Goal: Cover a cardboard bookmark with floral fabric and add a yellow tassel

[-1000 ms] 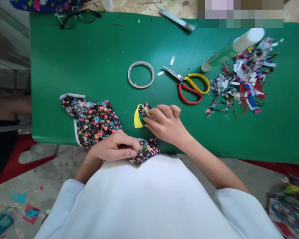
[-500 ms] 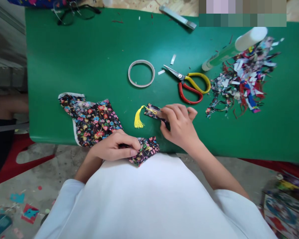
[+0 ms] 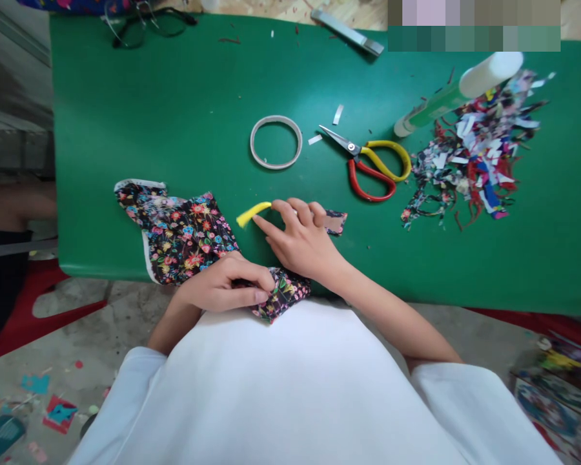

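Note:
A small yellow tassel (image 3: 253, 213) is pinched by its upper end between the thumb and fingertips of my right hand (image 3: 303, 239). Under that hand, a narrow floral strip with a bare tan face (image 3: 336, 223) sticks out on the right; the rest of it is hidden by my fingers. My left hand (image 3: 227, 282) is closed on a folded piece of dark floral fabric (image 3: 288, 294) at the near table edge, against the white shirt. Left of it, a larger white-edged floral fabric (image 3: 184, 236) lies spread on the green table and runs in under the hand.
Behind my hands lie a tape ring (image 3: 275, 165) and scissors (image 3: 358, 155) with red and yellow handles. A glue bottle (image 3: 436, 106) stands by a heap of scraps (image 3: 479, 161). Farther back are a metal tool (image 3: 346, 31) and eyeglasses (image 3: 135, 26).
My right hand has shifted left from the floral strip to the tassel and closed on it. The tassel now points left. My left hand has stayed in place.

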Tool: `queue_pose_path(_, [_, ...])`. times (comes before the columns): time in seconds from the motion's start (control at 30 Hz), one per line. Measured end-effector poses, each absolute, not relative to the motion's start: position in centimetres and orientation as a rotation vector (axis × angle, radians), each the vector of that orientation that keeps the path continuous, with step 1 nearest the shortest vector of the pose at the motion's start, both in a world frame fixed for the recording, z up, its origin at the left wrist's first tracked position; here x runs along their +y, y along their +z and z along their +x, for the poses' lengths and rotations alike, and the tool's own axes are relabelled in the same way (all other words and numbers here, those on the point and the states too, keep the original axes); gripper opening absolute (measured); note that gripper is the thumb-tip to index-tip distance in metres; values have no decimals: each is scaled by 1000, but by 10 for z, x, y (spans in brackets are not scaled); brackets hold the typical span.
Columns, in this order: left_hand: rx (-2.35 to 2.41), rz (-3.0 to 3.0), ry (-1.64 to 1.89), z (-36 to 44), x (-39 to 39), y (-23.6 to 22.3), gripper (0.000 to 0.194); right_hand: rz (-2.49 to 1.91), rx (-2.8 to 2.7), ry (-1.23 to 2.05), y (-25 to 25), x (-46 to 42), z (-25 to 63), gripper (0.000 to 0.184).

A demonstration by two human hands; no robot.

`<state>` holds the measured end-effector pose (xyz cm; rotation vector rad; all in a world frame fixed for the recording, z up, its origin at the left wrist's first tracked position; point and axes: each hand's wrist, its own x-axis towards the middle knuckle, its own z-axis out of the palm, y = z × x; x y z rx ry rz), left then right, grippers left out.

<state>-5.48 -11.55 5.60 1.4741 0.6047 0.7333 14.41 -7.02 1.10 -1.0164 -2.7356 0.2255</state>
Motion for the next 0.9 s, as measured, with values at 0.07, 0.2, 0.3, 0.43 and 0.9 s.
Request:
queue_pose_path(0.07, [598,1474,733,-54,-115,56,20,-1053,-2724,297,16,-65,135,42])
queue_pose_path(0.2, [600,1454,723,-53,-114,55,18,-1085,-2653,489,30,-56,150,37])
queue_pose_path(0.3, [599,1457,718,-53,-112,54,19,-1228,-2574,535,30,-55,184,41])
queue_pose_path(0.43, [598,1468,692,-50,-108,55,22,-1291,-2505,569,16,-57,220,45])
queue_pose_path(0.9, [734,1342,675,-39,-101,62,21,-1209,-2406,730,11,-44,208,27])
